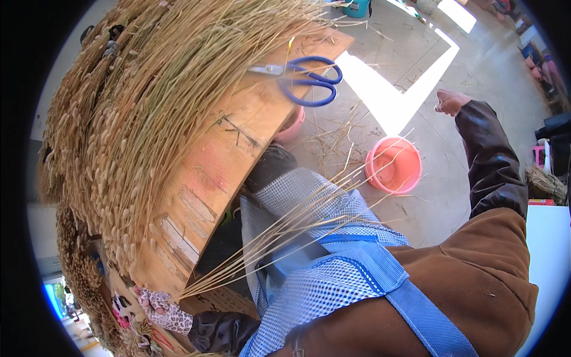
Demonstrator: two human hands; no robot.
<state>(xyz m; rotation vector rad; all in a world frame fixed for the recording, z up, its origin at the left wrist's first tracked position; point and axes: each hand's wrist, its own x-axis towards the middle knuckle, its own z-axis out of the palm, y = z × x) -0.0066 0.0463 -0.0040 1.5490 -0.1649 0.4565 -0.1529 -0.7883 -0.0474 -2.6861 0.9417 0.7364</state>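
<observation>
Few stalks [285, 238] clamped in gloved left hand [156, 304] at bench [226, 160] edge; right hand [450, 101] raised, empty, fingers loosely curled. Large heap [148, 107] remains unsorted on bench; scissors [309, 77] untouched.

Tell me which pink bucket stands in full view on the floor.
The pink bucket out on the concrete floor, right of the wooden table, shows its whole round rim. The other pink bucket sits mostly hidden behind the table edge, below the blue scissors.

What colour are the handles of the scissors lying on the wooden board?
Blue: the scissors have blue loop handles and a silvery blade, seen clearly in the head view.
</observation>
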